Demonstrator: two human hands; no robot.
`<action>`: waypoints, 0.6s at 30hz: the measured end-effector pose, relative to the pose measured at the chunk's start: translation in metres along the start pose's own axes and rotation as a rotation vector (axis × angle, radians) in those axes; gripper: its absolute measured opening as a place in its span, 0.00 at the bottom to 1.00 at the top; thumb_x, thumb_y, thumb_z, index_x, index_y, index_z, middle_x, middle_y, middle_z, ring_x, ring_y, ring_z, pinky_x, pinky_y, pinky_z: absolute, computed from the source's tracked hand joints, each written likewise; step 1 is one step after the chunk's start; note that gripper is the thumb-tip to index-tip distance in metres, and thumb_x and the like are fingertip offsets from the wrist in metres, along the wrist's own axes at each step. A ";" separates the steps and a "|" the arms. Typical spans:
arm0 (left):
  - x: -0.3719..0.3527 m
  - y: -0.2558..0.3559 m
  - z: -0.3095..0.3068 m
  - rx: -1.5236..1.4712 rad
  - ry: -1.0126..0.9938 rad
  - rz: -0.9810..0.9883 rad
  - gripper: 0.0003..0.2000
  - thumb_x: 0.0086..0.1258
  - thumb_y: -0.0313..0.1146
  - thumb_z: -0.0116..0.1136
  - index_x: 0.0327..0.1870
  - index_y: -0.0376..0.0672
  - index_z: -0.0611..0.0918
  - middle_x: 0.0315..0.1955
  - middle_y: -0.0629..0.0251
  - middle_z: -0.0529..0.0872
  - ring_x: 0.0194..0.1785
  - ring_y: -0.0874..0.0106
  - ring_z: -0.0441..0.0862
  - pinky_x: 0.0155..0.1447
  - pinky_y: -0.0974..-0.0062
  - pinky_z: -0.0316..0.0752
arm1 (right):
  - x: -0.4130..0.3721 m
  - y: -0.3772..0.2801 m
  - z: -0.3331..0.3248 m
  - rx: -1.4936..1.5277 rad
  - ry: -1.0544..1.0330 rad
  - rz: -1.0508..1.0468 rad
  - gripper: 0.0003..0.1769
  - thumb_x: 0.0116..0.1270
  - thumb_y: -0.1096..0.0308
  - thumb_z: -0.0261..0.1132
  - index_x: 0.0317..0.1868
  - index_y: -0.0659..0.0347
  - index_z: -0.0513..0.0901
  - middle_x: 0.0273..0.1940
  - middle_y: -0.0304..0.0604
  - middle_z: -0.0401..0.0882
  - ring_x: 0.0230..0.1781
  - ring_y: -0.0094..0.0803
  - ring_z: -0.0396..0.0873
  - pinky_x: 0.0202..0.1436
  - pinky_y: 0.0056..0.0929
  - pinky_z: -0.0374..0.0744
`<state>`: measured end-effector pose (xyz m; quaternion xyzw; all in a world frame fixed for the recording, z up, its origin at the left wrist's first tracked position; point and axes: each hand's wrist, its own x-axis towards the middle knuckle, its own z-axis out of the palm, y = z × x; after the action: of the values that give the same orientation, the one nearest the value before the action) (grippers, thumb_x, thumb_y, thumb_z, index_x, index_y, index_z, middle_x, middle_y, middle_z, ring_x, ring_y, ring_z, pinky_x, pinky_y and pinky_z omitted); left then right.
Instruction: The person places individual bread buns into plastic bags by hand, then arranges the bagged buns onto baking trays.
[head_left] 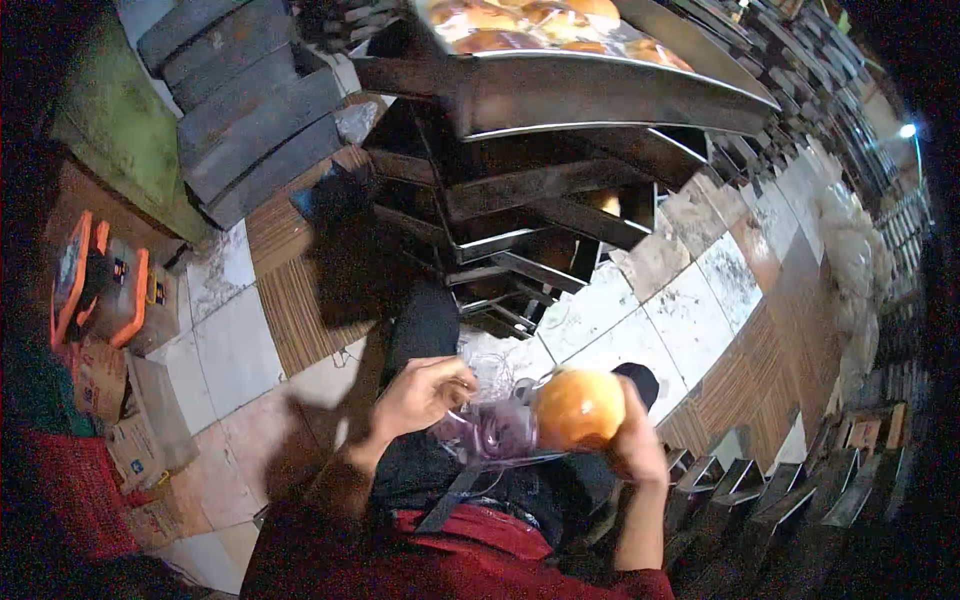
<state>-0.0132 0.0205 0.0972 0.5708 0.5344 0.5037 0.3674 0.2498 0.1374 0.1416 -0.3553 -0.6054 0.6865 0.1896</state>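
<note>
A round, glossy golden-brown bun point(580, 408) is in my right hand point(640, 440), whose fingers wrap round its right side. Just left of the bun, a clear plastic bag point(497, 428) lies over my lap, touching or very near the bun. My left hand point(425, 397) is at the bag's upper left edge with its fingers curled closed on the thin film; blur softens the fingertips. Ahead of me, more buns point(560, 18) sit in a dark metal tray point(610, 95) on top of a stack.
Below the top tray, more metal trays point(540, 190) are stacked crosswise. Dark trays point(790, 500) stand at the lower right. Orange-edged crates point(125, 290) and a cardboard box point(135, 450) are on the left. Tiles point(590, 310) cover the floor.
</note>
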 end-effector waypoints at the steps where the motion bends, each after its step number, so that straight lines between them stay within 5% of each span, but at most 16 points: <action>1: -0.001 0.001 0.004 -0.089 0.003 -0.061 0.09 0.57 0.29 0.61 0.35 0.35 0.78 0.27 0.59 0.80 0.25 0.73 0.77 0.30 0.77 0.71 | -0.007 0.002 0.016 0.011 0.009 -0.002 0.32 0.55 0.67 0.67 0.58 0.62 0.64 0.51 0.42 0.70 0.52 0.30 0.70 0.57 0.30 0.68; 4: 0.007 0.029 0.000 0.326 0.101 -0.075 0.06 0.57 0.23 0.57 0.35 0.36 0.78 0.27 0.63 0.80 0.29 0.78 0.77 0.34 0.81 0.70 | -0.010 0.011 0.036 0.074 -0.022 0.051 0.27 0.57 0.67 0.64 0.56 0.64 0.66 0.48 0.41 0.73 0.48 0.28 0.73 0.56 0.28 0.69; 6: 0.004 0.031 -0.012 0.230 0.407 -0.308 0.07 0.54 0.24 0.61 0.34 0.38 0.79 0.25 0.66 0.80 0.29 0.78 0.76 0.35 0.81 0.71 | -0.007 0.016 0.038 0.686 0.168 0.068 0.28 0.56 0.64 0.64 0.56 0.65 0.66 0.48 0.43 0.73 0.47 0.32 0.75 0.54 0.33 0.72; 8: 0.001 0.044 -0.001 0.136 0.835 -0.134 0.08 0.58 0.30 0.58 0.35 0.37 0.77 0.23 0.66 0.79 0.29 0.77 0.76 0.35 0.82 0.70 | -0.004 0.008 0.047 0.682 0.320 -0.146 0.28 0.58 0.63 0.62 0.56 0.65 0.66 0.48 0.45 0.73 0.47 0.36 0.75 0.50 0.37 0.76; 10: -0.026 0.057 0.012 0.149 1.043 -0.188 0.11 0.65 0.34 0.52 0.40 0.35 0.75 0.24 0.64 0.78 0.25 0.77 0.72 0.31 0.78 0.69 | -0.003 0.025 0.045 0.405 0.510 -0.230 0.28 0.56 0.66 0.65 0.55 0.66 0.66 0.47 0.45 0.73 0.45 0.33 0.74 0.49 0.30 0.74; 11: -0.046 0.031 0.024 0.054 0.876 0.011 0.14 0.67 0.37 0.48 0.44 0.34 0.74 0.30 0.59 0.79 0.31 0.72 0.76 0.36 0.75 0.72 | -0.004 0.015 0.056 0.188 0.571 -0.273 0.29 0.54 0.68 0.67 0.54 0.66 0.66 0.46 0.45 0.72 0.44 0.31 0.74 0.48 0.28 0.73; 12: -0.048 0.050 0.062 -0.159 0.910 -0.190 0.19 0.67 0.43 0.47 0.47 0.34 0.69 0.41 0.53 0.76 0.39 0.68 0.78 0.43 0.73 0.74 | -0.005 0.006 0.072 -0.028 0.626 -0.316 0.29 0.52 0.69 0.68 0.53 0.67 0.66 0.44 0.44 0.72 0.43 0.29 0.73 0.48 0.25 0.72; 13: -0.031 0.091 0.092 -0.217 0.908 -0.041 0.20 0.71 0.39 0.41 0.58 0.34 0.65 0.56 0.48 0.66 0.57 0.60 0.69 0.54 0.67 0.71 | -0.006 0.012 0.082 -0.115 0.531 -0.362 0.30 0.50 0.71 0.71 0.51 0.67 0.65 0.44 0.44 0.71 0.42 0.28 0.71 0.47 0.25 0.71; 14: -0.026 0.102 0.098 -0.321 0.858 -0.204 0.28 0.71 0.46 0.39 0.63 0.35 0.56 0.61 0.54 0.60 0.63 0.66 0.62 0.59 0.67 0.67 | -0.011 0.008 0.090 -0.231 0.363 -0.416 0.33 0.49 0.70 0.72 0.53 0.68 0.64 0.46 0.44 0.70 0.45 0.29 0.71 0.50 0.26 0.71; 16: -0.021 0.098 0.088 -0.426 0.833 -0.218 0.28 0.71 0.48 0.35 0.64 0.37 0.54 0.62 0.54 0.59 0.64 0.66 0.61 0.61 0.67 0.64 | -0.021 0.006 0.107 -0.077 0.114 -0.379 0.34 0.51 0.69 0.70 0.55 0.68 0.63 0.50 0.47 0.68 0.50 0.31 0.69 0.54 0.29 0.69; 18: -0.007 0.090 0.077 -0.659 0.738 -0.212 0.29 0.72 0.51 0.27 0.67 0.40 0.52 0.64 0.55 0.57 0.65 0.66 0.59 0.65 0.68 0.57 | -0.029 0.005 0.114 0.060 0.104 -0.498 0.31 0.52 0.71 0.68 0.55 0.68 0.65 0.52 0.57 0.70 0.52 0.41 0.72 0.55 0.36 0.69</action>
<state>0.0837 0.0081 0.1648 0.1510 0.4964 0.7736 0.3639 0.1886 0.0369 0.1459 -0.2245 -0.6430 0.6170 0.3943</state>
